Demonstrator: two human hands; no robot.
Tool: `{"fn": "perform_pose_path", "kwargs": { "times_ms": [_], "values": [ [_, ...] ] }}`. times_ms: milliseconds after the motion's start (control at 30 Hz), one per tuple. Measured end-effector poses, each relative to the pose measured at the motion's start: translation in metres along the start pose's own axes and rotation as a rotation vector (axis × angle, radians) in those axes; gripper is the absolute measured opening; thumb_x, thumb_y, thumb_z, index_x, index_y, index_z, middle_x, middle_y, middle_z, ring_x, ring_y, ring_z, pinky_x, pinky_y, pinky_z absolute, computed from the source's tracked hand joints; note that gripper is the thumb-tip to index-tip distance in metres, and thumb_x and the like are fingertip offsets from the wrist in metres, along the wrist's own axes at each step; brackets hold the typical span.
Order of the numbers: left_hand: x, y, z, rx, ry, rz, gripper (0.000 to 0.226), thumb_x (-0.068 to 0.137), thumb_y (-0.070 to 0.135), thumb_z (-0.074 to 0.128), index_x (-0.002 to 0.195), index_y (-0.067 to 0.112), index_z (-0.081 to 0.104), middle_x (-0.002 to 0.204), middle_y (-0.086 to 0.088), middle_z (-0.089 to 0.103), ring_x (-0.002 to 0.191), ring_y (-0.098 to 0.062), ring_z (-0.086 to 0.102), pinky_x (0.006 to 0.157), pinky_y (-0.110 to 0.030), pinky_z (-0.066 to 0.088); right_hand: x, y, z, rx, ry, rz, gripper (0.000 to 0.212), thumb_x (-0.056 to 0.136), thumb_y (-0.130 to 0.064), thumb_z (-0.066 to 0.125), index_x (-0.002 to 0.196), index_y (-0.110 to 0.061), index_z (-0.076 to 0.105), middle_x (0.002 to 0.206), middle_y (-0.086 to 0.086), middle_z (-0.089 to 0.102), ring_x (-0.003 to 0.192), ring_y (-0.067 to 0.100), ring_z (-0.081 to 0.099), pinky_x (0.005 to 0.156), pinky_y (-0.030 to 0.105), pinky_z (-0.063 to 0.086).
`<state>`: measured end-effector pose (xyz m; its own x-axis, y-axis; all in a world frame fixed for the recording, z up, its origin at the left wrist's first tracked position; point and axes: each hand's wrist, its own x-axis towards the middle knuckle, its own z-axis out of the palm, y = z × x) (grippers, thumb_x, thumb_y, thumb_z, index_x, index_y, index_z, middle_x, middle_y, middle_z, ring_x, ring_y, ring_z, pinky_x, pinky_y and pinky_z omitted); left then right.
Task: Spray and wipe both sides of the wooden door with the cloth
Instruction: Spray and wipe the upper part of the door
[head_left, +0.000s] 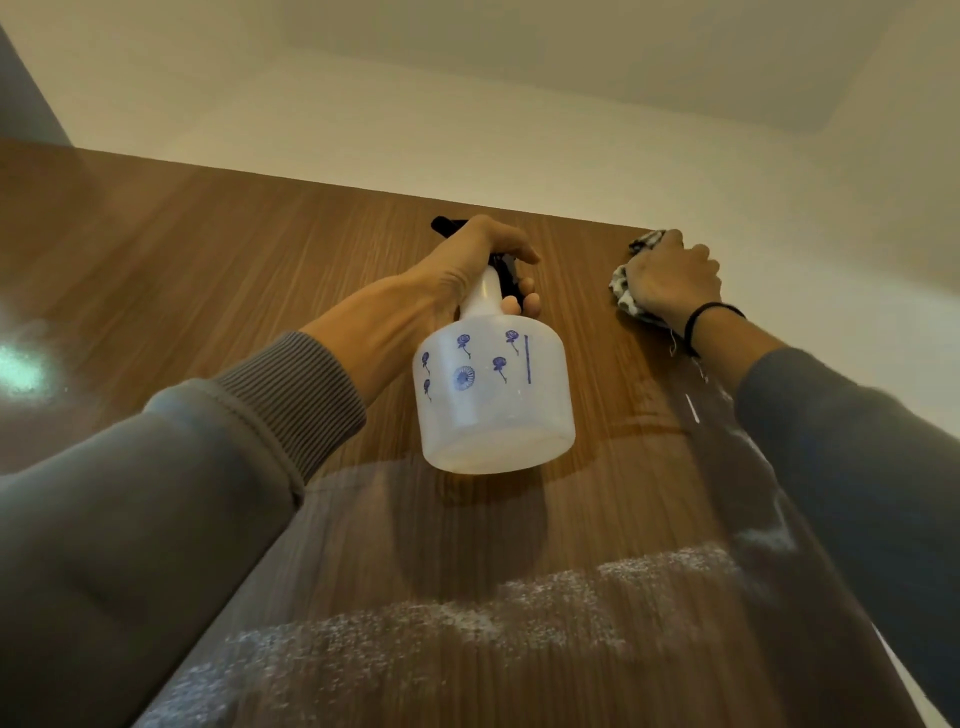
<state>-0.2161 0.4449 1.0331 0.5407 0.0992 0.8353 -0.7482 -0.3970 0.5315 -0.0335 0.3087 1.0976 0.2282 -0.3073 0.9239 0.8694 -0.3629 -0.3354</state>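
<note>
Wooden door (249, 260) rises right in front of me, and I am working near its top edge. My left hand (467, 265) has its fingers (529, 303) curled round the neck of the spray bottle (493, 400), held against the wood. My right hand (670, 280) grips the bunched cloth (623, 293), pressed to the upper right corner. I judge this the wiping step on this face. A misted band (467, 613) lower down calls next for strokes downward through it.
</note>
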Motion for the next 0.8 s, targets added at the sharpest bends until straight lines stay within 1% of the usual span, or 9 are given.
{"fn": "perform_pose_path", "kwargs": {
  "times_ms": [233,300,367,433,467,533,633,700,800],
  "values": [
    [0.000,-0.002,0.002,-0.008,0.000,0.017,0.008,0.088,0.010,0.061,0.083,0.008,0.054,0.065,-0.007,0.056,0.053,-0.018,0.058,0.038,-0.018,0.043,-0.046,0.035,-0.007,-0.028,-0.020,-0.072,0.044,0.107,-0.034,0.033,0.142,-0.009,0.038,0.140,0.022,0.042,0.127,0.041,0.043,0.103,0.049,0.038],
    [0.001,-0.002,0.000,-0.012,-0.006,0.016,0.007,0.088,0.010,0.061,0.085,0.008,0.054,0.064,-0.006,0.057,0.053,-0.018,0.058,0.038,-0.018,0.043,-0.046,0.031,-0.009,-0.040,-0.027,-0.081,0.043,0.105,-0.031,0.036,0.141,-0.009,0.041,0.141,0.021,0.044,0.126,0.040,0.045,0.104,0.050,0.039],
    [0.002,-0.002,0.000,-0.016,-0.014,0.009,0.008,0.087,0.010,0.061,0.085,0.008,0.054,0.064,-0.006,0.057,0.052,-0.018,0.059,0.038,-0.018,0.043,-0.052,0.022,-0.009,-0.056,-0.011,-0.141,0.041,0.102,-0.027,0.040,0.137,-0.007,0.047,0.143,0.019,0.046,0.128,0.037,0.045,0.108,0.050,0.039],
    [0.002,-0.003,0.000,-0.008,-0.021,0.011,0.009,0.086,0.011,0.062,0.083,0.008,0.054,0.065,-0.006,0.057,0.052,-0.018,0.059,0.038,-0.019,0.043,-0.068,0.011,-0.005,-0.064,-0.033,-0.268,0.036,0.103,-0.026,0.040,0.134,-0.008,0.048,0.144,0.015,0.045,0.131,0.033,0.043,0.110,0.047,0.037],
    [0.002,-0.003,0.001,-0.003,-0.020,0.014,0.009,0.086,0.011,0.061,0.082,0.008,0.054,0.065,-0.006,0.057,0.052,-0.018,0.059,0.038,-0.018,0.042,-0.078,0.005,-0.001,-0.053,-0.065,-0.334,0.036,0.105,-0.026,0.038,0.136,-0.010,0.047,0.148,0.013,0.043,0.134,0.031,0.042,0.112,0.047,0.036],
    [0.002,-0.002,0.001,0.001,-0.008,0.034,0.009,0.086,0.012,0.061,0.082,0.008,0.055,0.065,-0.006,0.058,0.052,-0.018,0.058,0.038,-0.018,0.041,-0.098,-0.008,0.006,-0.016,-0.127,-0.458,0.041,0.108,-0.031,0.036,0.145,-0.015,0.041,0.158,0.010,0.035,0.144,0.030,0.035,0.118,0.051,0.032],
    [0.004,-0.003,0.001,0.013,0.016,0.055,0.010,0.084,0.013,0.063,0.085,0.006,0.056,0.066,-0.006,0.059,0.053,-0.018,0.055,0.039,-0.018,0.041,-0.118,-0.011,0.007,0.070,-0.208,-0.610,0.044,0.109,-0.037,0.040,0.150,-0.021,0.039,0.163,0.005,0.031,0.151,0.026,0.026,0.121,0.053,0.026],
    [0.004,-0.003,0.001,0.006,0.011,0.050,0.011,0.083,0.013,0.064,0.085,0.006,0.055,0.067,-0.006,0.059,0.055,-0.018,0.055,0.038,-0.019,0.041,-0.129,-0.001,0.002,0.090,-0.258,-0.653,0.047,0.109,-0.037,0.036,0.154,-0.024,0.035,0.166,0.002,0.025,0.155,0.021,0.017,0.125,0.049,0.018],
    [0.004,-0.004,-0.001,-0.026,0.005,0.038,0.010,0.084,0.012,0.063,0.082,0.008,0.054,0.067,-0.006,0.058,0.056,-0.018,0.058,0.038,-0.020,0.041,-0.135,0.016,-0.007,0.075,-0.240,-0.650,0.051,0.108,-0.038,0.029,0.157,-0.025,0.030,0.167,0.000,0.021,0.155,0.018,0.014,0.126,0.047,0.012]
  ]
}}
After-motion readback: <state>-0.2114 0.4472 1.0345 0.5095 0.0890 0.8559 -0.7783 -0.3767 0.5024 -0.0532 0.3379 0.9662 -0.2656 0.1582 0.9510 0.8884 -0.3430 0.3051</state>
